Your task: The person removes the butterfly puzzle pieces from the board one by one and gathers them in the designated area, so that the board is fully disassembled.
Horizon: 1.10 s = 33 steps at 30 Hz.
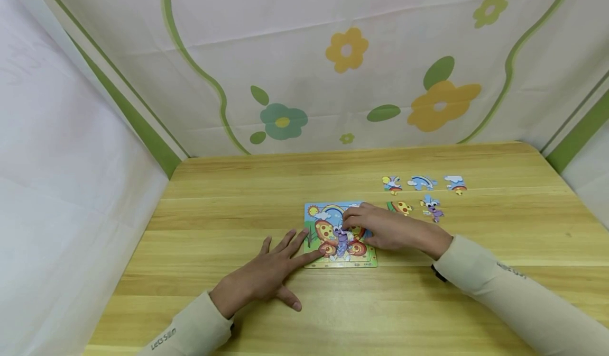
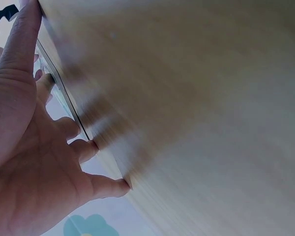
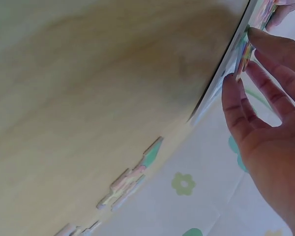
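A butterfly jigsaw puzzle in a flat board (image 1: 342, 265) lies on the table in the head view. My left hand (image 1: 266, 272) is spread out at its left side, with the index finger reaching over the lower left of the picture. The other fingertips rest at the board's left edge and on the table. Over the board's right part, my right hand (image 1: 387, 228) bends its fingers down. In the right wrist view its thumb and fingers pinch a colourful puzzle piece (image 3: 243, 58), tilted up from the board. The hand hides part of the butterfly's right wing.
Several loose puzzle pieces lie right of the board: a sun piece (image 1: 392, 184), a rainbow piece (image 1: 422, 182), a cloud piece (image 1: 457, 183), a yellow-and-green piece (image 1: 401, 208) and a purple face piece (image 1: 432, 208). A flowered curtain (image 1: 304, 81) hangs behind the wooden table (image 1: 238, 181).
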{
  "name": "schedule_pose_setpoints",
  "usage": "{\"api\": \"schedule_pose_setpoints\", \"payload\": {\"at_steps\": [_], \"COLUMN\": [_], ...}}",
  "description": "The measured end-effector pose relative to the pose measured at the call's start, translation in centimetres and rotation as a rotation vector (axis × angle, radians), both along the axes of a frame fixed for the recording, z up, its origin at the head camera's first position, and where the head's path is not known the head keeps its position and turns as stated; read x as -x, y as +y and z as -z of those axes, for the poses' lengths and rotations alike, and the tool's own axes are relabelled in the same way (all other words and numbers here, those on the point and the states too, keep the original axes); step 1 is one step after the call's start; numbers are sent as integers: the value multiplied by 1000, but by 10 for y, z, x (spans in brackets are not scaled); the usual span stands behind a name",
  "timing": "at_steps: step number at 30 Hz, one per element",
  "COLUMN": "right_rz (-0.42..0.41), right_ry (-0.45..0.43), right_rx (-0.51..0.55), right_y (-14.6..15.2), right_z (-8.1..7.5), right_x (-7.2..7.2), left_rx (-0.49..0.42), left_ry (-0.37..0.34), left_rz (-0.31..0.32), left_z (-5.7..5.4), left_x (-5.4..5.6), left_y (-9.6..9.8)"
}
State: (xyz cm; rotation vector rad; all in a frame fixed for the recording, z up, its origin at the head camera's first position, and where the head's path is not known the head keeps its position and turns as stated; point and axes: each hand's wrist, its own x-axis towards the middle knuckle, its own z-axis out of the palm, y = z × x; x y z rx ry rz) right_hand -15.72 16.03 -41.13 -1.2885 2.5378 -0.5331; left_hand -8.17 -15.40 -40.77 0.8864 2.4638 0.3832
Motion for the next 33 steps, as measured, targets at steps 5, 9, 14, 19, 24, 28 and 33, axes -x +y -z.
{"api": "schedule_pose_setpoints", "payload": {"at_steps": [5,9,14,19,24,28,33], "right_rz": [8,0,3,8,9,17,53], "right_ry": [-1,-6,-14,-5,16,35,57], "right_rx": [-21,-31,-37,-42,-36,-6,31], "right_y": [-2,-2,-2,-2,-1,3,11], "right_z": [-3,-5,-3,-2,-2,-2,-4], "right_x": [0,2,4,3,2,1,1], "left_rx": [3,8,11,13,12,9,6], "left_ry": [2,3,2,5,3,-3,-4], "left_rz": [0,0,-2,-2,0,0,-3], "left_z": [0,0,-1,-1,-1,-2,-2], "left_x": [0,0,0,0,0,0,0], "left_y": [0,0,0,1,1,1,1]}}
